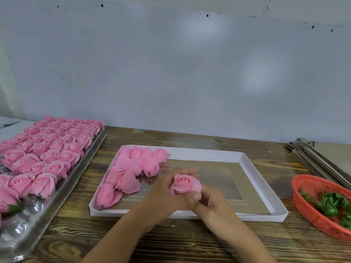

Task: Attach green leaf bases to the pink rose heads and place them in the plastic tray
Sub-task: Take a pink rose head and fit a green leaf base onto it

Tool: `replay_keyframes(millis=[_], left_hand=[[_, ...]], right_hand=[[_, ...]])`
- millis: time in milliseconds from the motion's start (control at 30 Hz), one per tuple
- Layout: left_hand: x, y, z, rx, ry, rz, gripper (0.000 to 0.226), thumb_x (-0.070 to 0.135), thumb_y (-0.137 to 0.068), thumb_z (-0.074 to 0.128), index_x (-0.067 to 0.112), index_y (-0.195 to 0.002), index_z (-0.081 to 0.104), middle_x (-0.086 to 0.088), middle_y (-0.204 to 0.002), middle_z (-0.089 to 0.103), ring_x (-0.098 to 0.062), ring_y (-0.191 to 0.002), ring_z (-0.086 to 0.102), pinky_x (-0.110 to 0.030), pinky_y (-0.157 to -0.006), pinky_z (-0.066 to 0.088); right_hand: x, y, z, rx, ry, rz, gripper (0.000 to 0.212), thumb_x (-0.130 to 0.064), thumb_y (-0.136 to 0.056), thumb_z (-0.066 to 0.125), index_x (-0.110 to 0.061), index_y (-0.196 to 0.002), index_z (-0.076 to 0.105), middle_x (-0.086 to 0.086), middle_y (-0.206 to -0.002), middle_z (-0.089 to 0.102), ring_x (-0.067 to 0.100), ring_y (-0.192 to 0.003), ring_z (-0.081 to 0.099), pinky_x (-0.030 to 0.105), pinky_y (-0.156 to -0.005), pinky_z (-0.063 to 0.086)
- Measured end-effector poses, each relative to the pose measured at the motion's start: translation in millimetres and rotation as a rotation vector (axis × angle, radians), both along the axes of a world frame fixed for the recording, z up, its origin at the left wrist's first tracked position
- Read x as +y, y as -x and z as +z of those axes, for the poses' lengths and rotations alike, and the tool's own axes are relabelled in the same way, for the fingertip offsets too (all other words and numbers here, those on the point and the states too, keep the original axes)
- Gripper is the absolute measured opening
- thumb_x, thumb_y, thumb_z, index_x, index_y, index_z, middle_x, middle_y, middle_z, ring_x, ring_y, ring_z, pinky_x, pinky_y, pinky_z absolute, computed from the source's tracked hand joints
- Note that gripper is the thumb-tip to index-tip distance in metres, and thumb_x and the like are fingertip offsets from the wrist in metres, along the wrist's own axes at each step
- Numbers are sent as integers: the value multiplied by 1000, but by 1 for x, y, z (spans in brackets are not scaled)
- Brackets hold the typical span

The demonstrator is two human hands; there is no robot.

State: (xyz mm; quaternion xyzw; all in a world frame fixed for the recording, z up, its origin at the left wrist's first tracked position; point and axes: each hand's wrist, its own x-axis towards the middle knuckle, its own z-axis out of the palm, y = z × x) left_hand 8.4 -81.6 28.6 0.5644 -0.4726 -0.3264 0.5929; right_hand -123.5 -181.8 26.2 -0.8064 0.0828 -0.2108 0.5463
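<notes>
Glossy clear plastic tray (91,149), matt white cardboard box (264,186), rough-grained wooden table (190,240), red plastic basket (311,215).

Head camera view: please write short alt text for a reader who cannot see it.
Two hands hold one pink rose head above a white box lid with loose roses. A clear plastic tray of roses sits left, a red basket of green leaf bases right.

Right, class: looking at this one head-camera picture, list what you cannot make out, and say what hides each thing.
1. Underside of the held rose: covered by the left hand and right hand, so whether a leaf base is on it is unclear.
2. Plastic tray: cut off by the left edge.
3. Red basket of leaf bases: cut off by the right edge.
4. Cardboard stack: cut off by the right edge.
</notes>
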Motion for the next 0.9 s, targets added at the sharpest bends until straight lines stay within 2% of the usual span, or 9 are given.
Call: replay_keyframes(millis=[133,233,333,467,533,633,767,833,900], left_hand=[[-2,-2,-3,19,6,-51,56,30,-77,86,41,-125,60,8,-126,68,-13,-122,63,-30,-97,54],[-2,0,-3,-40,-17,-13,49,26,-80,86,43,-121,64,15,-125,69,-4,-118,63,-14,-89,52],[-3,0,-5,-60,13,53,38,22,-82,83,38,-115,70,16,-118,72,-2,-113,65,-8,-85,49],[-6,-2,-6,-49,66,140,40,29,-78,85,39,-114,71,10,-114,75,-7,-110,68,-24,-91,55],[-7,-5,-7,19,70,191,57,41,-66,87,40,-120,66,11,-115,75,-7,-111,68,-30,-95,54],[-8,-6,-10,18,38,192,77,43,-62,93,45,-128,52,16,-116,73,-4,-110,68,-23,-87,57],[-9,-6,-14,-28,26,220,73,29,-70,90,47,-129,51,19,-117,72,0,-111,66,-16,-89,54],[-9,-7,-15,-20,33,247,71,33,-67,89,48,-126,53,21,-115,72,2,-112,65,-17,-91,53],[-8,-8,-14,-18,35,264,69,39,-64,87,48,-125,54,22,-114,72,3,-112,65,-23,-97,53]], right_hand=[[-5,-3,-2,-115,-71,-176,20,-36,-79,66,-40,-96,75,-9,-92,76,8,-88,70,23,-80,54],[-9,-5,-7,-109,-61,-271,24,-47,-72,70,-38,-93,74,-7,-79,73,8,-76,66,26,-72,52],[-9,-6,-10,-82,-19,-307,29,-46,-70,69,-43,-99,72,-5,-85,73,10,-79,65,32,-72,55],[-6,-7,-12,-71,0,-318,35,-56,-72,73,-42,-103,71,-4,-84,70,12,-78,63,30,-68,54],[-6,-8,-13,-79,-19,-334,33,-54,-73,77,-38,-102,72,-9,-76,66,6,-72,59,22,-62,50],[-8,-8,-14,-60,-7,-368,22,-38,-80,79,-37,-100,72,-7,-77,67,6,-73,60,19,-60,49],[-6,-8,-13,-50,-7,-383,25,-45,-76,78,-44,-99,69,-3,-82,68,7,-76,62,20,-61,49],[-6,-8,-12,-45,-13,-376,30,-47,-75,78,-42,-103,69,-6,-86,70,7,-81,64,21,-63,51],[-6,-8,-11,-74,-29,-353,29,-36,-81,77,-41,-108,68,-8,-92,72,9,-88,65,25,-67,52]])
